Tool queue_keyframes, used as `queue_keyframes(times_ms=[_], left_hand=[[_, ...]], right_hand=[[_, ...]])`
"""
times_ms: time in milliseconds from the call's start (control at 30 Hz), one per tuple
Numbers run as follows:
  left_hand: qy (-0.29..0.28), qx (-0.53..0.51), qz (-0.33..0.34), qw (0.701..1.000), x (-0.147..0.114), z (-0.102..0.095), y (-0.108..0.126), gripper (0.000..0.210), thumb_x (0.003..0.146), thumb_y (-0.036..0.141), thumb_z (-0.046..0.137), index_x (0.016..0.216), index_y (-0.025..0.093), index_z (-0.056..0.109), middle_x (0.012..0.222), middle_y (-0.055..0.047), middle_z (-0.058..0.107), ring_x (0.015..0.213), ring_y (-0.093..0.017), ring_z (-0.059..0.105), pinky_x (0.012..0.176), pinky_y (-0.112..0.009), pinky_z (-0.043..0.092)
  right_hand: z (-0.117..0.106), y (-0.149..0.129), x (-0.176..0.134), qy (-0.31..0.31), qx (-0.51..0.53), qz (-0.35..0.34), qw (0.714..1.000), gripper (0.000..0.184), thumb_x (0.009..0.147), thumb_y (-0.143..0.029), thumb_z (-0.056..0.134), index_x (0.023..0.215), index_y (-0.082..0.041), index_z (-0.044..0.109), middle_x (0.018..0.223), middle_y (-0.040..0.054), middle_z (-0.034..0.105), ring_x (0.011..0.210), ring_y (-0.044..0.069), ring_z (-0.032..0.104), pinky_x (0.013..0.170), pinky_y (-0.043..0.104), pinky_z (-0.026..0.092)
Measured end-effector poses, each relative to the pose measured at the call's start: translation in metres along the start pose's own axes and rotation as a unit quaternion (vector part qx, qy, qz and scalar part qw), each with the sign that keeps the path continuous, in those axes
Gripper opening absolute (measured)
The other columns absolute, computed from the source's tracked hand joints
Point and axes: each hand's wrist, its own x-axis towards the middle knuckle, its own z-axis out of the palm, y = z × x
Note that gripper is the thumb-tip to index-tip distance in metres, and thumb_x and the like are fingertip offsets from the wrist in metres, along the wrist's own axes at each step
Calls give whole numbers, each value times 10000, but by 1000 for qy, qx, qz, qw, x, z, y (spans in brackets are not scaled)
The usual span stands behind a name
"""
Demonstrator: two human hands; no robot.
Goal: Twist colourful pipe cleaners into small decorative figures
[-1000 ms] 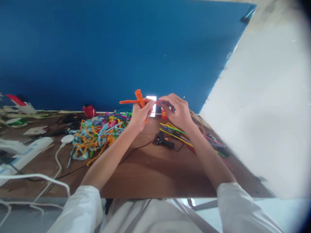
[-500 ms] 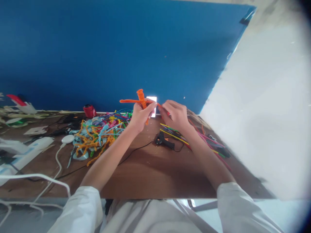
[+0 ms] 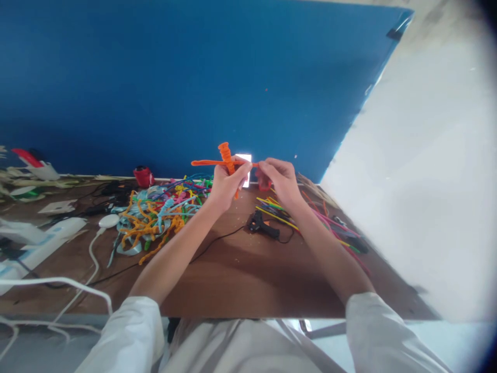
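Note:
An orange pipe cleaner figure (image 3: pixel 224 151), with a coiled upright part and a straight arm sticking out to the left, is pinched in my left hand (image 3: pixel 228 181). My left fingers cover its middle, and a thin end shows below them. My right hand (image 3: pixel 278 176) closes its fingertips on the orange strand that runs out to the right. A short stretch of that strand shows between both hands. Behind them a bright white phone-like screen (image 3: pixel 247 181) leans near the blue wall. Below my right hand lies a black glue gun (image 3: pixel 263 226) on the table.
Left of my hands is a heap of colourful pipe cleaners (image 3: pixel 155 217). More straight pipe cleaners (image 3: pixel 341 233) lie under my right forearm. A red container (image 3: pixel 143 177) stands by the blue wall (image 3: pixel 194 77). A white power strip (image 3: pixel 46 251) with cables sits on the left of the brown table (image 3: pixel 248 290).
My right hand has turned slightly and shifted its fingers along the orange strand, which now runs straighter between my hands. My left hand has stayed almost still.

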Motion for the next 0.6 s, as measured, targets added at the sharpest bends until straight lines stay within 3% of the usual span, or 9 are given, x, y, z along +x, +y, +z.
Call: queue_keyframes(times_ms=[100, 233, 400, 600], left_hand=[[1, -42, -38, 998, 3, 0, -1, 208, 779, 302, 722, 715, 173, 572, 530, 71, 454, 407, -19, 340, 404, -182, 238], [-2, -91, -88, 992, 5, 0, 1, 296, 747, 295, 747, 634, 170, 503, 521, 85, 389, 404, -10, 317, 400, -181, 223], [-28, -131, -137, 982, 4, -1, 5, 328, 721, 268, 745, 580, 165, 468, 513, 87, 378, 389, 5, 294, 387, -183, 188], [-63, -133, -151, 978, 3, -1, 6, 332, 736, 263, 738, 589, 169, 455, 519, 91, 370, 385, 6, 278, 386, -189, 185]], right_hand=[[-8, 5, -2, 31, -211, -163, 963, 237, 953, -386, 544, 828, -216, 652, 715, 3, 600, 610, 119, 502, 606, 284, 396], [-16, 9, -2, 46, -330, -274, 902, 175, 964, -295, 538, 1065, -246, 672, 913, 35, 673, 673, 128, 555, 639, 290, 432], [-23, 13, 2, 41, -363, -318, 875, 187, 983, -258, 529, 1057, -269, 701, 989, 48, 715, 891, 167, 645, 752, 298, 480], [-24, 10, 2, 22, -385, -317, 867, 184, 992, -257, 497, 1012, -240, 679, 950, 53, 706, 848, 163, 625, 741, 300, 458]])
